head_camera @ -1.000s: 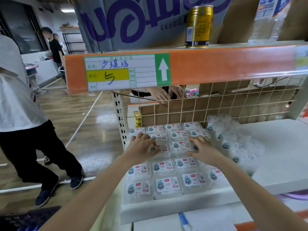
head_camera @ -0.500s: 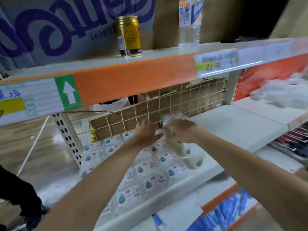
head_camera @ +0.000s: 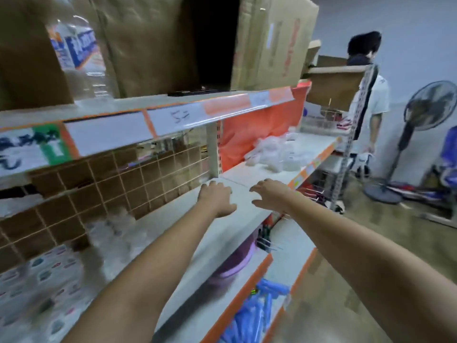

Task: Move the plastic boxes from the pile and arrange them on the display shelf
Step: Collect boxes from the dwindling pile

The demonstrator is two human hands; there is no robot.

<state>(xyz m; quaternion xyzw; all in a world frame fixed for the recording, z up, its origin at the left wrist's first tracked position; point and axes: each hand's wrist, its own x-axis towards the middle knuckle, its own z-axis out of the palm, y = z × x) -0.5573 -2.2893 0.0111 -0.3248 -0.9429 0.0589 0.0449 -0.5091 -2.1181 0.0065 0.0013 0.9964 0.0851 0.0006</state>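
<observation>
Fingers [head_camera: 210,185] of both hands are loosely spread, nothing held. Pile of plastic boxes [head_camera: 272,154] lies ahead-right along the shelf [head_camera: 247,214] back edge; right hand [head_camera: 270,194] nearer than left hand [head_camera: 217,198].

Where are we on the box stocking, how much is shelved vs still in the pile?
Done: a block of labelled plastic boxes lies in rows on the white display shelf, lower left, blurred. In hand: nothing; the left hand and right hand reach empty over bare shelf toward the pile. Left: the pile of clear plastic boxes on the next shelf section, before the orange backing. Count unreadable.
</observation>
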